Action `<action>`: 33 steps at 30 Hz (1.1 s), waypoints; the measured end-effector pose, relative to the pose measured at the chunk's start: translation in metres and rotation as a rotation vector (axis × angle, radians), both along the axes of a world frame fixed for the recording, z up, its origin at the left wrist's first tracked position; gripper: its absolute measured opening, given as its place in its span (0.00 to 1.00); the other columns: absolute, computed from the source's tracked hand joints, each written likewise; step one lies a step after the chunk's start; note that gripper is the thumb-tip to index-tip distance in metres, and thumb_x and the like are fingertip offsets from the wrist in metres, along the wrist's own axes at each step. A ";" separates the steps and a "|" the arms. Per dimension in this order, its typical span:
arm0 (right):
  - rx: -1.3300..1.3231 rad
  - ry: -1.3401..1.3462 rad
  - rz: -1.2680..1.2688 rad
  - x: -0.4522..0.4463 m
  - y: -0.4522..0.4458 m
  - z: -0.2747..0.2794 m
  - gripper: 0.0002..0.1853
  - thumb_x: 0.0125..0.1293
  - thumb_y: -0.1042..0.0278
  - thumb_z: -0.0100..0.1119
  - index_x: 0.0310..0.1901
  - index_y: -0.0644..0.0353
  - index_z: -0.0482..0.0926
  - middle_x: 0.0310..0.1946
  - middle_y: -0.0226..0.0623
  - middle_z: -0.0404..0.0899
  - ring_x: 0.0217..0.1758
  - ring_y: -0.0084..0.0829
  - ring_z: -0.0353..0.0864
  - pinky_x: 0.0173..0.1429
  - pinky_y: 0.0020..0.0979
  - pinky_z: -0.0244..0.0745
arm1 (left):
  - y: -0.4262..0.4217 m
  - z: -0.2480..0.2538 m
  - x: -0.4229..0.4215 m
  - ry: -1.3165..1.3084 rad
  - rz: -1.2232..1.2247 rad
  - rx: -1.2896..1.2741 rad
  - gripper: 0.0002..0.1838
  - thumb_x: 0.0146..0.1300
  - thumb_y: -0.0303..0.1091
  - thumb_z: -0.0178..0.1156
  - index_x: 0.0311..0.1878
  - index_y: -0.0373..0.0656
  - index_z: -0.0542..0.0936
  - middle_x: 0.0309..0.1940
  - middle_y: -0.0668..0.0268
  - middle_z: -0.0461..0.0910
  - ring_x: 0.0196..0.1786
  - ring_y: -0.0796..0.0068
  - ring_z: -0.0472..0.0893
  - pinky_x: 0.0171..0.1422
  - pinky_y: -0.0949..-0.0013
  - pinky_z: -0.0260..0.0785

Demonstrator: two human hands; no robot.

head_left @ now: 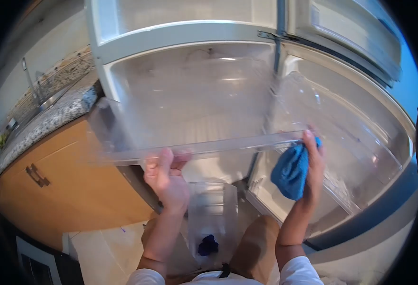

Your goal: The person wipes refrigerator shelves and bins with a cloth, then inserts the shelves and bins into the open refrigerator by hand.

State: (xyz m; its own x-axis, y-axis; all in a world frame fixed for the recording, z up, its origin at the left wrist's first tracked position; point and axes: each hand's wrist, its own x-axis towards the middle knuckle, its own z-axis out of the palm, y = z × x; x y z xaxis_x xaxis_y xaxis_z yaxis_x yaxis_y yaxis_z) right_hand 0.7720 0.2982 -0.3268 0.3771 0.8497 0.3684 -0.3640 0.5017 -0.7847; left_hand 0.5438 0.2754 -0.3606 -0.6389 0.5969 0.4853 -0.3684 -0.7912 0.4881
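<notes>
A wide, clear plastic bin [194, 148] is held up in front of the open fridge compartment. My left hand [167, 176] grips its near rim left of centre, thumb on top and fingers visible through the plastic. At the rim's right part, my right hand [313, 159] pinches the edge and also holds a blue cloth [292, 171], which hangs below the rim. Lower down, between the knees, stands another clear plastic bin [213, 204] with a dark blue item [208, 245] in it.
The fridge [180, 35] stands ahead, its lower door [361, 95] swung open to the right and an upper door [361, 33] above it. At left are a granite counter [47, 121] with a sink [52, 100] and a wooden cabinet [71, 185]. Pale floor tiles [106, 249] show below.
</notes>
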 end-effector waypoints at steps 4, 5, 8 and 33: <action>0.079 -0.334 -0.051 -0.002 0.001 0.029 0.20 0.63 0.66 0.53 0.54 0.66 0.68 0.26 0.30 0.75 0.25 0.14 0.69 0.28 0.16 0.63 | 0.009 -0.011 -0.014 -0.091 -0.174 -0.132 0.05 0.59 0.33 0.55 0.30 0.43 0.73 0.25 0.60 0.79 0.30 0.66 0.80 0.38 0.65 0.75; 0.075 -0.352 -0.027 0.000 0.010 0.033 0.19 0.63 0.65 0.53 0.53 0.64 0.70 0.24 0.28 0.72 0.25 0.13 0.68 0.28 0.15 0.61 | 0.012 -0.012 -0.010 -0.104 -0.160 -0.143 0.05 0.59 0.33 0.55 0.29 0.43 0.73 0.25 0.59 0.79 0.31 0.66 0.81 0.39 0.64 0.75; 0.065 -0.366 -0.031 0.002 0.032 0.035 0.17 0.63 0.66 0.52 0.52 0.62 0.71 0.22 0.23 0.67 0.24 0.11 0.65 0.26 0.15 0.59 | 0.026 -0.011 0.004 -0.147 -0.113 -0.130 0.06 0.58 0.31 0.56 0.27 0.43 0.73 0.23 0.58 0.79 0.28 0.63 0.81 0.37 0.63 0.76; 0.132 -0.224 -0.035 -0.016 0.118 -0.010 0.24 0.68 0.54 0.44 0.57 0.63 0.60 0.34 0.29 0.69 0.34 0.18 0.67 0.43 0.22 0.65 | 0.102 0.030 -0.006 -0.136 0.100 -0.116 0.06 0.55 0.29 0.57 0.28 0.38 0.71 0.21 0.58 0.77 0.25 0.68 0.80 0.29 0.72 0.75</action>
State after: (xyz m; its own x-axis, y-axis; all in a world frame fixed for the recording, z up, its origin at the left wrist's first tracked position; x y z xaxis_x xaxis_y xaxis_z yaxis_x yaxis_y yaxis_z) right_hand 0.7558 0.4158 -0.3372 0.3021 0.7767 0.5528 -0.1685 0.6142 -0.7710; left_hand 0.5376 0.3777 -0.3307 -0.7527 0.5743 0.3219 -0.3600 -0.7684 0.5290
